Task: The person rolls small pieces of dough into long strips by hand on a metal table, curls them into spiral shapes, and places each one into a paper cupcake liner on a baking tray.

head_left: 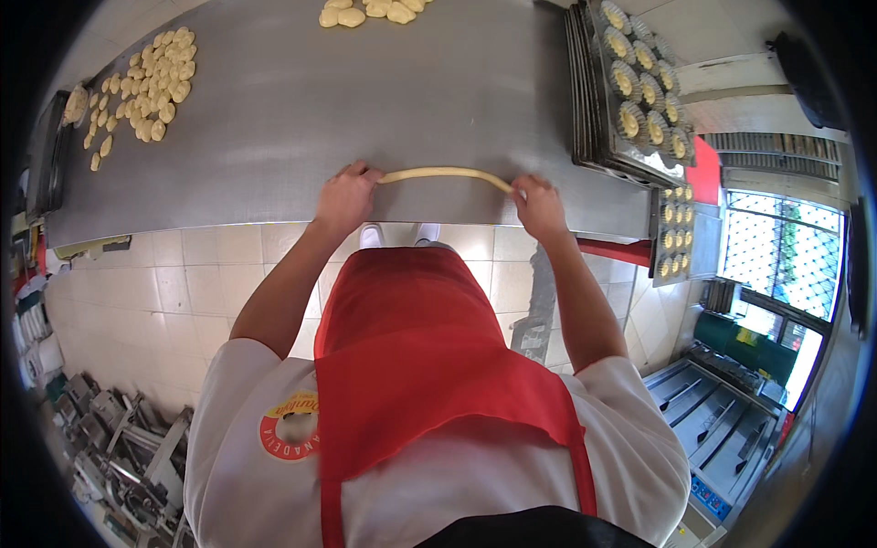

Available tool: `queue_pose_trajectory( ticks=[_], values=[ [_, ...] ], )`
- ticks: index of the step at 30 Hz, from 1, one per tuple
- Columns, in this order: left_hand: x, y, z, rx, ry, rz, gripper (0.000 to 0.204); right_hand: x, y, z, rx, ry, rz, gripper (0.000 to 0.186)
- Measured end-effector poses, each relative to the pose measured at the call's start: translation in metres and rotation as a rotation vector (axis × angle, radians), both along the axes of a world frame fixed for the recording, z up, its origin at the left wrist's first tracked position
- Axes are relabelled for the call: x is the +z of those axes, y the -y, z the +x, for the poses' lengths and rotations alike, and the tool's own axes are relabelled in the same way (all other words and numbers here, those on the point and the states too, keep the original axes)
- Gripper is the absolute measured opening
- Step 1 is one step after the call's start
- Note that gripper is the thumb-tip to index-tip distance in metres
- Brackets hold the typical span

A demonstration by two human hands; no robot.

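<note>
A long, thin rope of pale yellow dough (445,172) stretches between my two hands over the near edge of the steel table (365,110). My left hand (349,194) is closed on its left end, and my right hand (539,203) grips the right end, a little blurred. The rope bows slightly away from me in the middle. Whether that middle part rests on the steel or hangs just above it, I cannot tell. My fingertips are partly hidden by the backs of my hands.
Many small dough pieces (164,82) lie at the table's far left, and larger dough lumps (375,11) at the far edge. Stacked trays (594,100) stand on the right, the top one holding fluted cups (649,87) with dough. Another filled tray (674,233) sits lower, beside the table's right corner.
</note>
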State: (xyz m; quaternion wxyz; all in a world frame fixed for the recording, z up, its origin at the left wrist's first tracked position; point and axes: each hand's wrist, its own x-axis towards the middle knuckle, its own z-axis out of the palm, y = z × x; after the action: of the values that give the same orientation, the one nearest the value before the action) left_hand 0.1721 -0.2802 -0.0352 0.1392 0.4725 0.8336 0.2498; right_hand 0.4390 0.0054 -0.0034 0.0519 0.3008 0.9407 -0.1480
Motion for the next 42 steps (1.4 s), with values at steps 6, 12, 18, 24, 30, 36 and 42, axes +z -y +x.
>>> queue_pose_trajectory(
  ticks=[6, 12, 18, 24, 30, 36, 42],
  values=[
    [0.009, -0.013, 0.030, 0.436, 1.553, 0.464, 0.030, 0.193, 0.116, -0.045, 0.424, -0.365, -0.592, 0.020],
    [0.070, -0.023, 0.064, -0.401, 1.487, 0.512, 0.029, 0.290, 0.082, -0.077, 0.189, -0.344, -0.083, 0.022],
    [0.082, -0.040, 0.070, -0.428, 1.577, 0.682, 0.028, 0.281, 0.113, -0.053, 0.041, -0.201, -0.491, 0.019],
    [0.102, -0.061, 0.050, -0.410, 1.935, 0.592, 0.029, 0.187, 0.091, -0.031, -0.314, -0.588, -0.740, 0.028],
    [0.115, -0.132, 0.050, -0.209, 1.371, 0.396, 0.038, 0.135, 0.064, -0.028, -0.720, -0.901, -1.235, 0.048],
    [0.138, -0.285, 0.042, -0.237, 1.307, 0.391, 0.052, 0.126, -0.101, -0.036, -0.627, -1.043, -1.316, 0.043],
    [0.127, -0.405, -0.046, 0.032, 0.725, 0.506, 0.057, 0.156, -0.363, -0.079, -0.518, -1.031, -0.959, 0.042]
  ],
)
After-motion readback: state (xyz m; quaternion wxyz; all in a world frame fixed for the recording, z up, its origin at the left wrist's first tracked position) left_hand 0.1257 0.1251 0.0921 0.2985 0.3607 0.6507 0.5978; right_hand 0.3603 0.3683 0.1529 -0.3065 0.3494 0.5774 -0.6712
